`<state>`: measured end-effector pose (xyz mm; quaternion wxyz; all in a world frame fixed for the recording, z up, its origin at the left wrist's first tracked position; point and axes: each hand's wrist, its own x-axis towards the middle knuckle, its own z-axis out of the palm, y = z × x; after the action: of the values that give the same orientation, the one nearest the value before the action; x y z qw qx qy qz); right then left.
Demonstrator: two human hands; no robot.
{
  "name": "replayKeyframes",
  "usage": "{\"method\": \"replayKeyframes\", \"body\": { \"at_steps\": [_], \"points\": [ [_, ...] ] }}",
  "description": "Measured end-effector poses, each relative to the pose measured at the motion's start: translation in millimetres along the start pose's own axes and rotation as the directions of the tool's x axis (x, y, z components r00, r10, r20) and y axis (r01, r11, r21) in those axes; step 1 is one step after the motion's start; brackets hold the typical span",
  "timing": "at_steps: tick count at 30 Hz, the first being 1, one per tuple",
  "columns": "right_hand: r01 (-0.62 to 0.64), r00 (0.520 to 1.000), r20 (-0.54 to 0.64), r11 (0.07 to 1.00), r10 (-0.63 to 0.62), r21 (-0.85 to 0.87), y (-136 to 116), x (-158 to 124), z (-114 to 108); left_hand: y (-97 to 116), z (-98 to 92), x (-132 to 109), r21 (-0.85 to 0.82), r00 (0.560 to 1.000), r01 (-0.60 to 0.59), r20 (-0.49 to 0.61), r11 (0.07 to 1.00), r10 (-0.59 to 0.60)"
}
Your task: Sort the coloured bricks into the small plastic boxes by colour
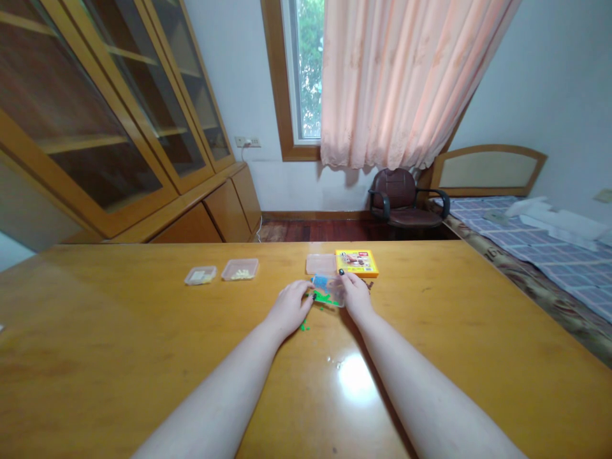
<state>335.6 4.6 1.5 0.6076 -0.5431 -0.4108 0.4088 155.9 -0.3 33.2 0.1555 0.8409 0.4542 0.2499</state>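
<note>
- Holding: a clear plastic pack sits between both of the person's hands, near the far edge of a honey-varnished wooden table, with a blue patch and green matter showing through it.
- Left hand: curled, fingertips pressed to the pack's left edge.
- Right hand: on the pack's upper right side, dark-painted fingernails visible. Hands close together, joined only through the pack, which appears gripped from both sides; firmness of grip cannot be told from here.
- Handling (judgement): looks light and thin-walled, probably stiff enough to keep its shape but liable to flex or crack if squeezed. Smooth plastic may be slippery; safest held by opposite edges, keeping the contents level.
- Loose matter: small green bits lie on the tabletop just below and left of the pack, near the left hand.
- Nearby: a yellow printed box lies just beyond the right hand, beside a pale pink plastic tray. Further left, apart from the hands, are a small clear tub and a pinkish tub, each holding pale pieces.
- Surroundings: glass-fronted wooden cabinet at left; dark office chair under the window; bed at right.
</note>
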Motion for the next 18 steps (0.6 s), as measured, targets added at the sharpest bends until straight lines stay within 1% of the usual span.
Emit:
{"method": "replayKeyframes", "body": {
  "at_steps": [3, 5, 8, 10, 13, 15, 18],
  "points": [
    [-0.021, 1.000, -0.013, 0.999, 0.022, 0.043, -3.1, 0.0, 0.1, -3.6, -1.0, 0.5, 0.046, 0.995, 0.085, -0.060, 0.995, -0.082],
    [-0.063, 0.998, -0.026, 0.995, 0.065, 0.082, -7.6, -1.0, 0.2, -5.1, -1.5, 0.7, 0.094, 0.989, 0.136, -0.066, 0.986, -0.130],
    [-0.115, 0.991, -0.057, 0.982, 0.125, 0.147, -14.0, -2.2, 0.3, -4.2, -2.5, 0.0, 0.175, 0.988, 0.156, -0.019, 0.972, -0.155],
    [-0.120, 0.988, -0.078, 0.976, 0.136, 0.184, -16.1, -2.1, -0.1, -1.9, -3.3, -1.0, 0.239, 0.984, 0.167, 0.017, 0.957, -0.176],
    [-0.124, 0.983, -0.105, 0.965, 0.152, 0.233, -16.5, -0.7, -0.9, 0.8, -4.1, -2.5, 0.339, 0.972, 0.204, 0.040, 0.918, -0.231],
    [-0.131, 0.979, -0.121, 0.959, 0.166, 0.252, -16.4, 0.0, -1.2, 1.0, -4.2, -2.8, 0.373, 0.967, 0.210, 0.056, 0.904, -0.247],
    [-0.137, 0.977, -0.124, 0.959, 0.171, 0.248, -16.8, -0.1, -1.1, -0.6, -2.8, -2.1, 0.372, 0.969, 0.190, 0.080, 0.908, -0.235]
  ]
}}
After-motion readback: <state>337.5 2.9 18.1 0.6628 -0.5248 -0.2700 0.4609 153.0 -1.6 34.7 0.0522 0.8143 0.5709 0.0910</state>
